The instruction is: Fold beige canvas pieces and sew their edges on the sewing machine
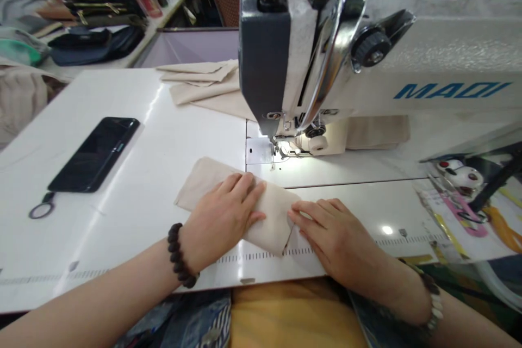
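Note:
A folded piece of beige cloth (212, 179) lies on the white table (122, 217) in front of the sewing machine (326, 54). My left hand (222, 217) rests flat on the middle of the cloth, fingers stretched toward the needle area (281, 147). My right hand (330, 234) lies beside it, fingertips pressing the cloth's right corner. Both wrists wear bead bracelets. The presser foot stands lit just beyond the cloth, apart from it.
A black phone (95, 152) lies at the left of the table with a small ring (41, 210) near it. More beige cloth pieces (199, 84) sit behind the machine's head. A cluttered tray (468, 201) is at the right. Bags and cloth stacks (93, 38) fill the far left bench.

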Tool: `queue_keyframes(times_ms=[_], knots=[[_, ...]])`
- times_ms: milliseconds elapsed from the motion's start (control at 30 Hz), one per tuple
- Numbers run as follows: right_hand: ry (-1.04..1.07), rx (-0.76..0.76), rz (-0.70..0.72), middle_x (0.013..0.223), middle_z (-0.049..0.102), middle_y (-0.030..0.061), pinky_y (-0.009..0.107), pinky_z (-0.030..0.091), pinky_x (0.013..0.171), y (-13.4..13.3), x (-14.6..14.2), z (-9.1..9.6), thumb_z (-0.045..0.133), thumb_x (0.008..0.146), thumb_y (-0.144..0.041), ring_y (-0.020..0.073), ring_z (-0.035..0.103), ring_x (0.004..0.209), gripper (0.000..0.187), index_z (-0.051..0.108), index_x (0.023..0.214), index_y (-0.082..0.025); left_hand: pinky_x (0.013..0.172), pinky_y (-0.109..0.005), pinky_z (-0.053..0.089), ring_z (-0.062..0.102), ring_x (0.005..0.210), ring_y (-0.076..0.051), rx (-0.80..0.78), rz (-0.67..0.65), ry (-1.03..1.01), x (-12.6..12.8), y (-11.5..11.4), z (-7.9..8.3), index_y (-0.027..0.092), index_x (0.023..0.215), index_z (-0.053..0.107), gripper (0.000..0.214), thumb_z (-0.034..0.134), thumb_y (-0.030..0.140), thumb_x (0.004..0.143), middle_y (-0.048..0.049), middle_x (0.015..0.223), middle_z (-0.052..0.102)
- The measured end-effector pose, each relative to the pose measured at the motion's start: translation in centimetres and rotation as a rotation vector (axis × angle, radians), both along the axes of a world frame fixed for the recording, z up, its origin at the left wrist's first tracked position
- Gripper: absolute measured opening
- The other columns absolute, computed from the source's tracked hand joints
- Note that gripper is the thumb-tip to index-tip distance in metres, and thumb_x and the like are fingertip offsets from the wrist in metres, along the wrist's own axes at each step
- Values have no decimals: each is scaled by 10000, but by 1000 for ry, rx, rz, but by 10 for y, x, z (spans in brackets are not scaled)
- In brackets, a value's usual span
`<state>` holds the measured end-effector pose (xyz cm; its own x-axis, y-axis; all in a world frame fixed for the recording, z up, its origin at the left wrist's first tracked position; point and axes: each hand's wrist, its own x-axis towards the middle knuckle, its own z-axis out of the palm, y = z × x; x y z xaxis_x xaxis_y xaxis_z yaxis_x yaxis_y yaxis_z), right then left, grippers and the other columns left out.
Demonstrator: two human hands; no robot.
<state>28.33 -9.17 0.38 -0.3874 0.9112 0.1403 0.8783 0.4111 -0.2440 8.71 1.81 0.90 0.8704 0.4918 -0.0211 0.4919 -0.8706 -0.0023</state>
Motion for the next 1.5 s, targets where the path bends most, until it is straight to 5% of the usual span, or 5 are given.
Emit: queue_keyframes(times_ms=[300, 500, 667, 867, 1500], knots=[[45, -155, 137, 1178, 583, 102, 331, 428, 765, 15, 15, 13, 366, 803, -42, 185, 568, 940, 406, 538, 1162, -124, 993, -442, 343, 410, 1209, -263, -38, -116, -38, 3, 32, -6, 67, 1243, 420, 454, 395, 379, 914, -172, 1316, 437], [42, -273, 225, 864, 654, 41, 294, 417, 694, 52, 17, 32, 433, 866, -160, 167, 577, 752, 247, 597, 1048, -182, 986, -507, 308, 401, 1201, -321, -41, -178, -70, 17, 49, -6, 74, 1213, 463, 560, 468, 496, 845, -209, 1292, 436], [144, -164, 395, 907, 615, 69, 276, 410, 722, 78, 27, 15, 403, 908, -271, 157, 539, 805, 277, 607, 1042, -140, 991, -460, 310, 466, 1136, -275, -67, -213, -27, 18, 55, -2, 80, 1204, 464, 481, 496, 413, 858, -177, 1260, 472], [-29, 110, 258, 738, 545, 51, 294, 363, 636, 83, 30, -10, 340, 932, -303, 160, 470, 682, 339, 627, 993, -135, 1006, -461, 282, 390, 1214, -284, -77, -239, -17, 22, 70, 0, 70, 1223, 438, 526, 465, 453, 864, -186, 1313, 418], [-31, 129, 83, 808, 582, 67, 295, 369, 661, 85, 17, -11, 356, 925, -289, 159, 501, 695, 315, 580, 1081, -132, 971, -450, 309, 425, 1146, -291, -87, -173, -79, 30, 70, -7, 63, 1183, 451, 406, 467, 335, 882, -176, 1191, 495]])
